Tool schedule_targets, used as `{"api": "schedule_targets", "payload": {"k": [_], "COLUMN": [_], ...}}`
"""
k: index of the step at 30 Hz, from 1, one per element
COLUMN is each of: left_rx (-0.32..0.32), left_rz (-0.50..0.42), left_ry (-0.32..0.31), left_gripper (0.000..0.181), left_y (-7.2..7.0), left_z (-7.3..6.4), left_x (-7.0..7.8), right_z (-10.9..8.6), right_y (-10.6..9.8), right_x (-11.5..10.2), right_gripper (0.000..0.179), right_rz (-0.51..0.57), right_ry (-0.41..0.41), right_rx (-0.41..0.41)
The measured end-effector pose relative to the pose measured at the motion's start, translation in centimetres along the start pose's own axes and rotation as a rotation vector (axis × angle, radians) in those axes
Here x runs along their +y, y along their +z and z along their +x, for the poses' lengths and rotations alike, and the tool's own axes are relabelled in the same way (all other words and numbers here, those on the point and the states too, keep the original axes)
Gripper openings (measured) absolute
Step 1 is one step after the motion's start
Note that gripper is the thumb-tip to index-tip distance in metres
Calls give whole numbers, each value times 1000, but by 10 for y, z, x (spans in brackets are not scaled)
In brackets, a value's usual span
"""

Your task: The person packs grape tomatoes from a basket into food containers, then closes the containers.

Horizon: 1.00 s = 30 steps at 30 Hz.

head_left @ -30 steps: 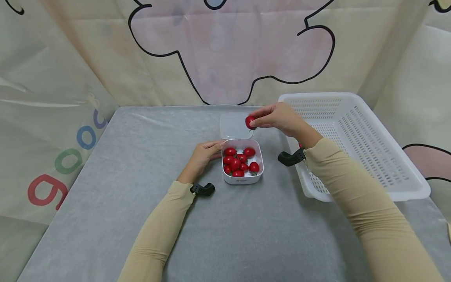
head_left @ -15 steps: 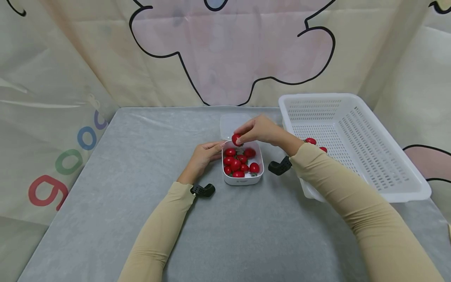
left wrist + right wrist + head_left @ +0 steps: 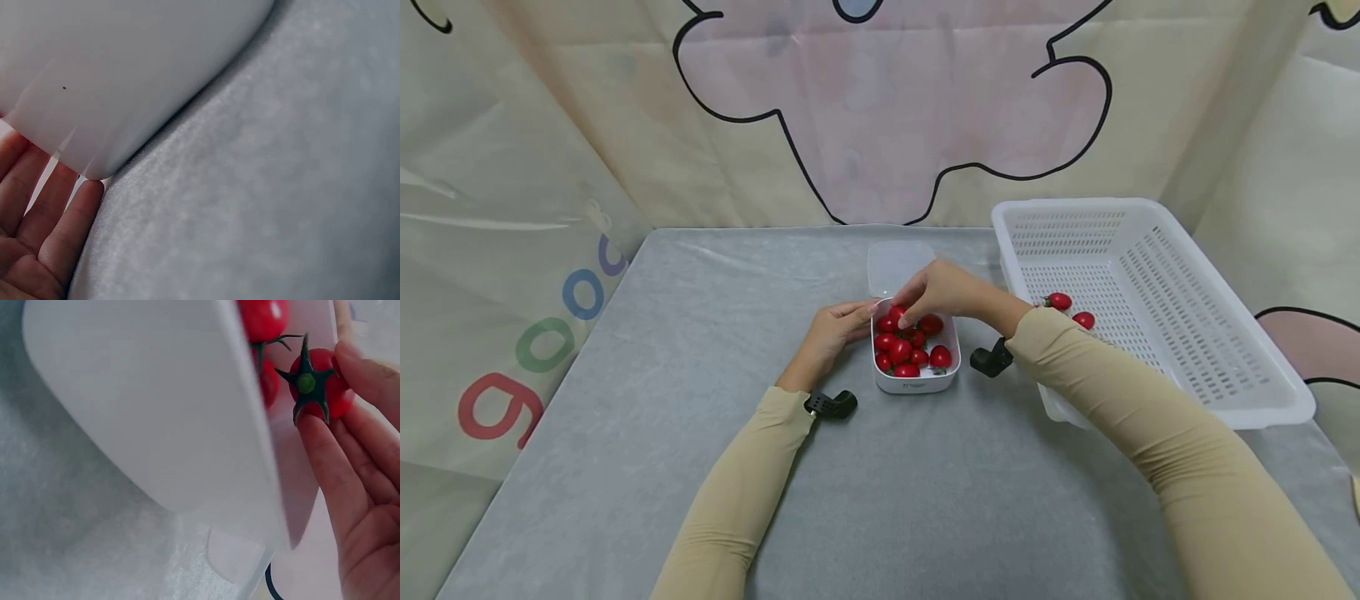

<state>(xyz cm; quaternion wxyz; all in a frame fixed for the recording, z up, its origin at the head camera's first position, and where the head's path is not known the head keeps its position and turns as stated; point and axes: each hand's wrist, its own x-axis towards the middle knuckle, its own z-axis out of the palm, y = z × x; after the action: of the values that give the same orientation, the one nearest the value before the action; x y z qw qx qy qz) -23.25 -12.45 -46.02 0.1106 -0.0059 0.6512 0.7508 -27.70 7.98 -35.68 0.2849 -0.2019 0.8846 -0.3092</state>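
My right hand (image 3: 951, 292) pinches a cherry tomato (image 3: 322, 382) between thumb and fingers, low over the far end of a small white box (image 3: 919, 386). In the right wrist view the tomato's green calyx faces the camera, just inside the box's rim. Several red cherry tomatoes (image 3: 900, 352) lie in the box, some with green stems. My left hand (image 3: 837, 329) rests against the box's far left corner. Its fairly straight fingers (image 3: 74, 215) touch the box wall in the left wrist view; the thumb is out of sight there.
A translucent lid (image 3: 895, 262) lies flat behind the box. At the right stands a large white perforated basket (image 3: 1225, 283), with two tomatoes (image 3: 1058, 301) visible by my right sleeve. A grey cloth (image 3: 940, 500) covers the table; patterned curtains (image 3: 887, 108) hang around it.
My right hand has moved left and down with the tomato, from above the lid to inside the box's far end. Tomatoes in the basket have come into view. My left hand stays put.
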Motion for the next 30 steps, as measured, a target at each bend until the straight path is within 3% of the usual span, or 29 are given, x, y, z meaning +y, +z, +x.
{"api": "schedule_targets", "payload": {"k": [8,15,19,25,30], "left_rx": [-10,-8,-8,0,8], "left_rz": [10,28,27,29,41], "left_ry": [5,0,0,2,-2], "left_gripper": [37,37,36,37,37], "left_y": [0,0,1,1,1], "left_z": [0,-2,-2,-1,-1], "left_x": [0,0,0,0,1], "right_z": [-6,-26,-45,-65,-74], "right_y": [-7,-37,-58,-79,-89], "right_x": [-1,8,19,44,65], "right_gripper": [38,43,42,36,25], "right_rz": [32,217,331,413,513], "right_ry": [-28,-53,-69,-65,-50], "right_rx": [19,131,205,310,333]}}
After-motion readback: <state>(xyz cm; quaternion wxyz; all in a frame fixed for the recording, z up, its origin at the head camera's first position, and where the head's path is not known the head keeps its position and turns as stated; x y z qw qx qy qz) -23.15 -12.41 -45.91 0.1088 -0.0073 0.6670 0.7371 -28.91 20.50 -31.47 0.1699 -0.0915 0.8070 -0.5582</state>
